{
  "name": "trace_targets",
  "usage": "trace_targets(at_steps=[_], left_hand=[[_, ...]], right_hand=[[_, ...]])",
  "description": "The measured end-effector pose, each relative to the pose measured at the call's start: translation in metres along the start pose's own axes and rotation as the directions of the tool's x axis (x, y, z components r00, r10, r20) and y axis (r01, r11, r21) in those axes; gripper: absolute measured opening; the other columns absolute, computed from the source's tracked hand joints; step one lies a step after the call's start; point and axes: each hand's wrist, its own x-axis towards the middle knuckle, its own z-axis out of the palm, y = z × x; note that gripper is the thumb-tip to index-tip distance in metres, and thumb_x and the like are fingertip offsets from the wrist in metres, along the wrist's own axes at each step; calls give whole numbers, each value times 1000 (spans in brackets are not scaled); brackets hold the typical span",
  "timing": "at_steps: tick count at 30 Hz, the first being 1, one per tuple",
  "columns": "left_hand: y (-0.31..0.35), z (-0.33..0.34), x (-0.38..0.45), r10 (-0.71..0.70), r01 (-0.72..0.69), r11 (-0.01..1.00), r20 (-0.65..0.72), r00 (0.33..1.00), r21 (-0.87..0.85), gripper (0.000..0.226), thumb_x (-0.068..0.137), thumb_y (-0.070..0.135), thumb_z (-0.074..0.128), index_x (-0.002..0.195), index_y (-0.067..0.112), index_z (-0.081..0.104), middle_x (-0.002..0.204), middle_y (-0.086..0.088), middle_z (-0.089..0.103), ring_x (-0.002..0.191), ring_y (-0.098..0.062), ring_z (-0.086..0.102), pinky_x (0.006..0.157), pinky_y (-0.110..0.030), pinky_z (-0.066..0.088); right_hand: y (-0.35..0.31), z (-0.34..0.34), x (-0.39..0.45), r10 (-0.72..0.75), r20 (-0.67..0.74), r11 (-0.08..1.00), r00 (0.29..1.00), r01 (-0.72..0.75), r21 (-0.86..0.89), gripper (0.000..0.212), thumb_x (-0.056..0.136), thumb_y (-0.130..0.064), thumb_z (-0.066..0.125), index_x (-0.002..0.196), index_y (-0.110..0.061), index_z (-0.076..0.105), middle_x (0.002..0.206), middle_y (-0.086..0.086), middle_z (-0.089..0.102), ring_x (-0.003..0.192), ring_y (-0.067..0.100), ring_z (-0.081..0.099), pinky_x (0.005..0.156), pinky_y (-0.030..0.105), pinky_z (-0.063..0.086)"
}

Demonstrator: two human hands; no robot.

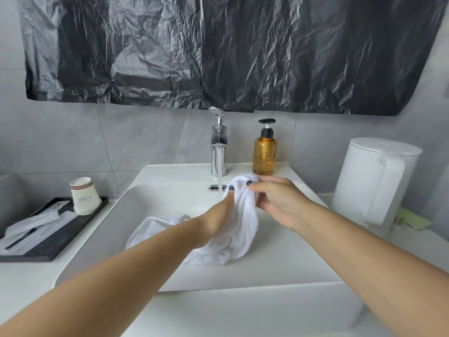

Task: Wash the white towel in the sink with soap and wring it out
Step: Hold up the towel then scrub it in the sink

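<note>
The white towel hangs bunched over the white sink, its lower folds trailing into the basin to the left. My left hand grips the towel's middle from the left. My right hand pinches its top end just right of the water stream. Water runs from the chrome faucet straight down beside the towel's top. An amber soap pump bottle with a black head stands on the sink's back ledge, right of the faucet.
A black tray with packets and a stack of paper cups sits on the counter at left. A white kettle stands at right, a green item beside it. Black plastic sheeting covers the wall above.
</note>
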Motion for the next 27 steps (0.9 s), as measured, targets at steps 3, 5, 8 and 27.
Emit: trace_targets(at_steps=[3,5,8,27], left_hand=[[-6,-2,0,-28,29,982,10,1000,-186,59,105,55,29,122,14,67,122,-8,71,115,-20,65,106,-37,45],[-5,-1,-2,-4,9,986,31,1000,-168,42,104,38,41,123,10,66,120,-12,71,114,-24,67,109,-45,45],[5,-4,-8,74,-74,973,-8,997,-219,33,94,10,53,125,4,61,117,-20,70,110,-34,68,107,-52,46],[88,-68,-43,316,-396,914,-453,834,-92,31,104,36,48,93,11,63,77,-6,62,68,-18,59,63,-27,49]], right_hand=[[13,1,-7,75,-27,989,997,-78,-126,14,86,10,59,95,0,62,93,14,67,86,24,65,85,34,53],[24,1,-10,129,-51,963,990,-137,-231,21,85,0,65,105,-1,63,96,10,71,89,23,68,77,33,54],[28,1,-18,212,-29,963,977,-214,-164,29,86,-20,71,109,-4,66,95,11,75,87,23,72,68,30,57],[-59,-7,-26,-161,41,958,986,146,246,37,93,4,52,68,-21,40,66,-1,58,55,11,53,52,23,40]])
